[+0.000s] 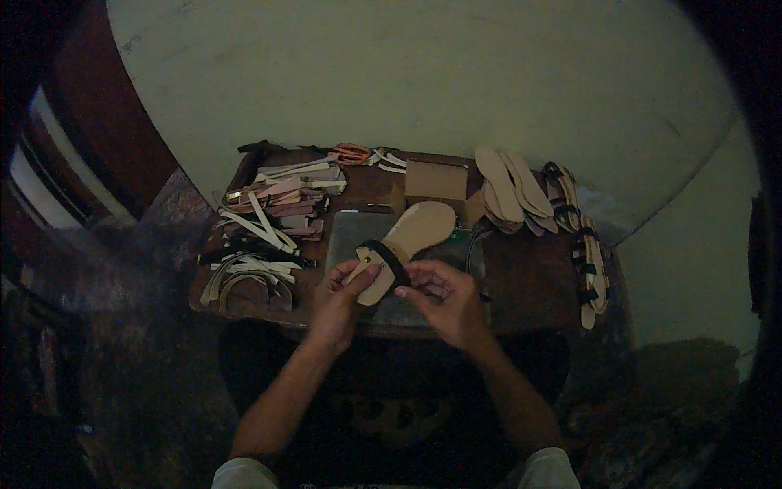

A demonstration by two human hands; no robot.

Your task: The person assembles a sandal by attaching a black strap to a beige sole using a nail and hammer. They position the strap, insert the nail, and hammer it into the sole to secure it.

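A tan sandal sole (425, 226) is held above the table's middle, its toe end pointing away to the right. Across its near end arches a black strap (388, 259) with a small round stud. My left hand (346, 285) grips the sole's near end, thumb on top and fingers beneath. At the strap's right side, my right hand (440, 295) pinches the black strap between thumb and fingers. Under both hands lies a dark grey slab (346, 232).
Piles of cut straps (285, 196) cover the table's left side. Orange-handled scissors (351, 153) and an open cardboard box (437, 181) sit at the back. Stacked soles (513, 187) stand right of the box, and black-strapped sandals (590, 273) line the right edge. A pale wall (423, 73) rises behind.
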